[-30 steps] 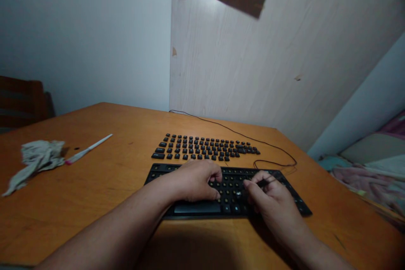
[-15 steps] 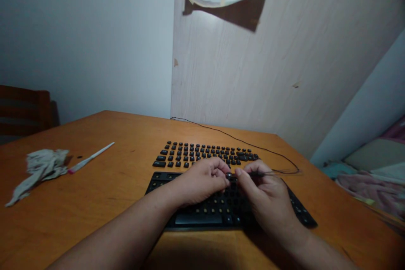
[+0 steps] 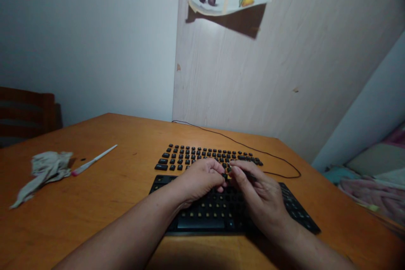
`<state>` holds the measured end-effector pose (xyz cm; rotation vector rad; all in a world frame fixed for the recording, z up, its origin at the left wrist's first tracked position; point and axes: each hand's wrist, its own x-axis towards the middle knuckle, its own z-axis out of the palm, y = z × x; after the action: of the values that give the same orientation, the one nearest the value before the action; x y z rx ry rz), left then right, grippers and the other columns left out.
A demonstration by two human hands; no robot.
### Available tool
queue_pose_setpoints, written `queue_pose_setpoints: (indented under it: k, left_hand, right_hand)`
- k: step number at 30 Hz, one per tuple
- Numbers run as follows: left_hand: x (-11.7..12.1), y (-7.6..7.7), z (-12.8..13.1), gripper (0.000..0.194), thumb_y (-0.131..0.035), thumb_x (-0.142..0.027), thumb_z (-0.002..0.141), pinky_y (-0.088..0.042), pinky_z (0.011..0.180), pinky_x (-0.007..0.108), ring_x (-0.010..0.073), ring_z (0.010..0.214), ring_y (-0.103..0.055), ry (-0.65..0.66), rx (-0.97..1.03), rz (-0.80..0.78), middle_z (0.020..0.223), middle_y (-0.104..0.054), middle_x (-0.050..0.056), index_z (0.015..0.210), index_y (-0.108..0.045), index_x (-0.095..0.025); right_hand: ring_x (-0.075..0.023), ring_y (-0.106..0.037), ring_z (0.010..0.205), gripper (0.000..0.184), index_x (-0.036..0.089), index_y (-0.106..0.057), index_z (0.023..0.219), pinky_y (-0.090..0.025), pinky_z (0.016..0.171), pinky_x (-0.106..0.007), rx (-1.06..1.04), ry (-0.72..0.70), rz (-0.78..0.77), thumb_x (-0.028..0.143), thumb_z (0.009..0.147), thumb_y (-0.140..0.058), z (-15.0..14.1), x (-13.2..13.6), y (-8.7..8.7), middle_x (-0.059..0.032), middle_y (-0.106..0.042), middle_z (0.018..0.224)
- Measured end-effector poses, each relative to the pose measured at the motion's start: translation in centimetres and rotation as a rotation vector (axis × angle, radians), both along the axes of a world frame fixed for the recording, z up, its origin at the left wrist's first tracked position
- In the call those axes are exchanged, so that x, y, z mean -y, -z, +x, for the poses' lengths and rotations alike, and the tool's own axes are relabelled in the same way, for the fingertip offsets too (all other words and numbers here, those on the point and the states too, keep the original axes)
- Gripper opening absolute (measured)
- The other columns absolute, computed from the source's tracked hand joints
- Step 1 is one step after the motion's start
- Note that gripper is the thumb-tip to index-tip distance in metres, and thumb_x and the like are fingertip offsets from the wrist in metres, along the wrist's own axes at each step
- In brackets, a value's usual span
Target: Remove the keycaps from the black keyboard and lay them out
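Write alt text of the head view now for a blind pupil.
A person's right hand holding a slim dark tool is close to the left hand over a partly stripped black keyboard. Loose keycaps lie in rows beyond it; crumpled cloth and a white stick lie left.

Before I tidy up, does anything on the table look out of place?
Yes: loose keycaps lie in rows beyond the keyboard, which has many bare key positions. Far left, a cloth lies crumpled.
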<state>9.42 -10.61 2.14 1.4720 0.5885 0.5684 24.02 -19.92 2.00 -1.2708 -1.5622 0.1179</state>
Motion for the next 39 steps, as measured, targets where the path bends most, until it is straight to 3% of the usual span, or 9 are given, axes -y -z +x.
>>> queue_pose_setpoints:
  k: [3,8,18,23,27,31,39]
  left_hand:
    - [-0.2,0.1,0.0,0.019,-0.055,-0.013,0.069,-0.046,0.067,0.025,0.0132,0.071,-0.063,-0.011,-0.006,-0.027,0.077,-0.067,0.003,0.088,-0.055,-0.015]
    - [-0.1,-0.2,-0.1,0.018,-0.055,-0.013,0.067,-0.046,0.067,0.024,0.0113,0.067,-0.061,-0.016,-0.036,-0.001,0.075,-0.066,0.001,0.085,-0.056,-0.015]
    - [0.0,0.0,-0.1,0.019,-0.056,-0.013,0.066,-0.043,0.064,0.023,0.0115,0.065,-0.061,0.015,-0.077,-0.011,0.069,-0.063,-0.001,0.085,-0.054,-0.016]
    - [-0.2,-0.2,-0.1,0.025,-0.06,-0.019,0.07,-0.045,0.069,0.025,0.012,0.069,-0.062,-0.007,-0.069,-0.014,0.079,-0.066,0.001,0.094,-0.053,-0.017]
    - [-0.6,-0.7,-0.4,0.029,-0.063,-0.027,0.073,-0.045,0.07,0.025,0.0124,0.073,-0.061,-0.124,-0.06,0.041,0.085,-0.065,0.001,0.098,-0.054,-0.017]
    - [-1.2,-1.0,-1.0,0.03,-0.062,-0.03,0.076,-0.046,0.072,0.027,0.0135,0.077,-0.061,-0.195,-0.042,0.083,0.09,-0.066,0.004,0.102,-0.055,-0.016]
    - [-1.5,-1.4,-1.4,0.029,-0.062,-0.03,0.077,-0.045,0.073,0.027,0.0128,0.076,-0.059,-0.246,-0.019,0.113,0.089,-0.066,0.003,0.102,-0.057,-0.016]
  right_hand:
    - [-0.0194,-0.066,0.089,0.021,0.024,-0.065,0.11,-0.054,0.081,-0.034,0.147,0.028,0.036,0.024,0.094,-0.052,1.0,-0.4,0.2,-0.0059,-0.07,0.101]
    - [-0.0202,-0.062,0.088,0.02,0.024,-0.063,0.109,-0.052,0.076,-0.034,0.43,-0.064,-0.004,0.021,0.09,-0.056,2.2,-0.6,0.1,-0.0071,-0.067,0.096]
    - [-0.0191,-0.058,0.082,0.015,0.022,-0.065,0.101,-0.047,0.071,-0.031,0.585,-0.037,-0.192,0.023,0.092,-0.053,1.9,0.1,-0.6,-0.0064,-0.061,0.091]
    - [-0.0186,-0.058,0.081,0.017,0.022,-0.065,0.103,-0.047,0.071,-0.03,0.634,-0.004,-0.187,0.024,0.091,-0.054,4.0,-0.7,-0.8,-0.0068,-0.061,0.093]
    - [-0.0193,-0.058,0.079,0.017,0.022,-0.067,0.101,-0.046,0.069,-0.03,0.655,0.125,-0.22,0.029,0.088,-0.057,7.5,-2.5,-0.2,-0.007,-0.062,0.092]
    - [-0.0181,-0.058,0.076,0.014,0.021,-0.069,0.094,-0.044,0.067,-0.028,0.683,0.142,-0.33,0.028,0.086,-0.06,10.2,-4.4,1.0,-0.0059,-0.061,0.089]
    - [-0.019,-0.056,0.08,0.014,0.019,-0.07,0.094,-0.043,0.07,-0.028,0.7,0.082,-0.439,0.026,0.085,-0.062,11.2,-6.0,2.8,-0.0069,-0.058,0.089]
